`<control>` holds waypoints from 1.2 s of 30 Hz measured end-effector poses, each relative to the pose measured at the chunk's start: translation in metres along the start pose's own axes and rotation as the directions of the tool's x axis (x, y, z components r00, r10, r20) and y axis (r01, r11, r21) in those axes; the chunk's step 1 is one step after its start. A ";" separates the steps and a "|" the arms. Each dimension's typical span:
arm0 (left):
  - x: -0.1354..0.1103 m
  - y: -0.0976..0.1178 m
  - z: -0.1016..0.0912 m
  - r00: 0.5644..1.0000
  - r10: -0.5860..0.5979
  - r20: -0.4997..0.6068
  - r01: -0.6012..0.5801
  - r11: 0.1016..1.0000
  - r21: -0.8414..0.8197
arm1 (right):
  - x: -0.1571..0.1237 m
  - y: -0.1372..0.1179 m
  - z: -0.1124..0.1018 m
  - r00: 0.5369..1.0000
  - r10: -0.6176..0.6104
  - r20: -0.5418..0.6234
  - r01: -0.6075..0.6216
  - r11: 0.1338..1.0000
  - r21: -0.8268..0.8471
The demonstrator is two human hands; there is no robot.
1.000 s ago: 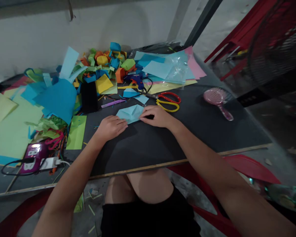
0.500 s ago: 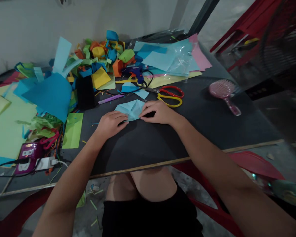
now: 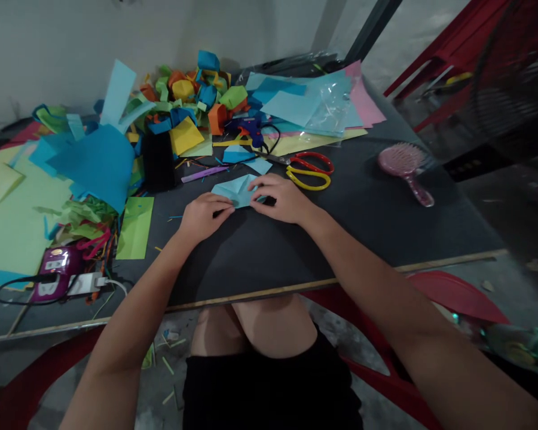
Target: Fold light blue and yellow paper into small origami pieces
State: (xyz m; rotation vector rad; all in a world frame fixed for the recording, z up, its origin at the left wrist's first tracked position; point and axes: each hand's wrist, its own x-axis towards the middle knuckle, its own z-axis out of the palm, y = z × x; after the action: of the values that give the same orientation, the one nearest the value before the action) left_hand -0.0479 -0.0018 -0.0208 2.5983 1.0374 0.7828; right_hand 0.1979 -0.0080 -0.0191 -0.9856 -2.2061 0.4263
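A small light blue sheet of folded paper lies creased on the dark tabletop in front of me. My left hand pinches its near left edge, fingers closed. On its right side my right hand has thumb and fingertips closed on the paper, hiding part of it. Just beyond the right hand are scissors with one red and one yellow handle. A purple pen-like tool and some cut blue paper pieces lie behind the sheet.
Folded colourful paper pieces are heaped at the back, beside a blue glue gun. A black phone-like object and a purple power socket are on the left. A pink hairbrush lies right.
The near edge of the light blue paper has been folded up, so less of its depth shows. My right hand has shifted slightly left over it; the view has moved a little.
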 end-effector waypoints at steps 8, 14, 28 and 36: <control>0.008 0.008 0.003 0.970 -0.235 -0.056 0.222 0.960 -0.171 | 0.004 0.007 0.012 0.975 0.208 -0.077 -0.211 0.977 -0.036; 0.008 0.007 0.004 0.973 -0.231 -0.003 0.227 0.959 -0.173 | 0.005 0.009 0.006 0.991 0.135 0.020 -0.135 0.991 -0.011; 0.003 0.003 0.003 0.997 -0.082 -0.002 0.082 0.996 -0.032 | -0.003 0.012 0.003 0.997 0.041 0.059 -0.044 0.998 0.052; 0.004 0.007 0.001 0.966 -0.250 -0.068 0.237 0.958 -0.159 | 0.004 0.002 0.001 0.968 0.249 0.042 -0.249 0.968 -0.018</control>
State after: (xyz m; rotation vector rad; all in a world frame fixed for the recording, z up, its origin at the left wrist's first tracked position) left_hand -0.0411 -0.0038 -0.0173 2.2740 1.2430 0.8815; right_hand 0.1962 -0.0038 -0.0191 -1.2783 -2.1330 0.5527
